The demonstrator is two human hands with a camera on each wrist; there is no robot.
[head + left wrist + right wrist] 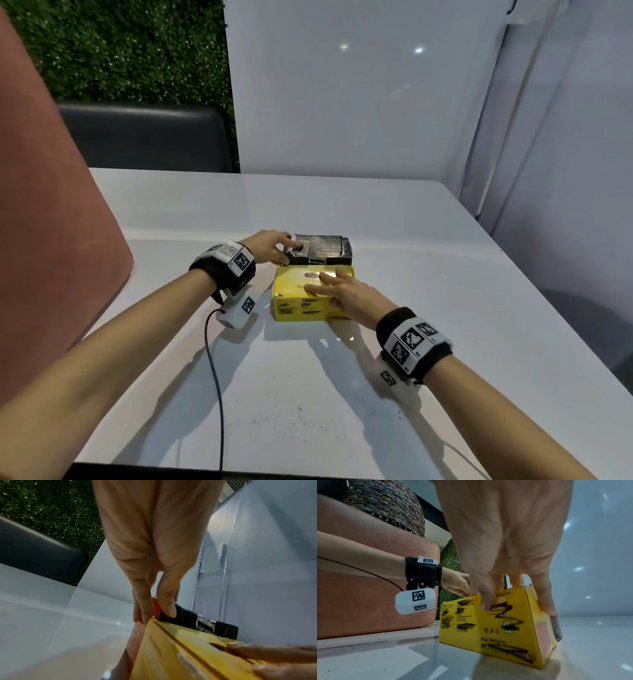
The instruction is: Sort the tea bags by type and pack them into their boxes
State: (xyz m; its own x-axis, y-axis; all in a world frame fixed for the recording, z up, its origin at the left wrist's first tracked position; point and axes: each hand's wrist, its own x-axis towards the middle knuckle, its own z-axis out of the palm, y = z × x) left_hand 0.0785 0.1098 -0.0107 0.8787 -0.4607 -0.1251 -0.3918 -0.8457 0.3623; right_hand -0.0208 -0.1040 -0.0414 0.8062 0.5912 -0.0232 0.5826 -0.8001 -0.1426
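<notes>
Two boxes: a yellow box and a black box stand touching, side by side, near the middle of the white tabletop; the black one is on the far side.
Yellow box: its lid is closed, with printed text on the near side partly scribbled over in black.
Black box: its top is open, and a pale tea bag shows at its left end.
Left hand: it is at the left end of the black box, fingers curled and narrow, thumb pressed on the box's near wall, fingertips at the tea bag.
Right hand: it rests on the yellow box, fingers spread flat over the lid and thumb down the near side.
Tea bags: no others show on the tabletop.
Left of the tabletop: a reddish-brown seat.
</notes>
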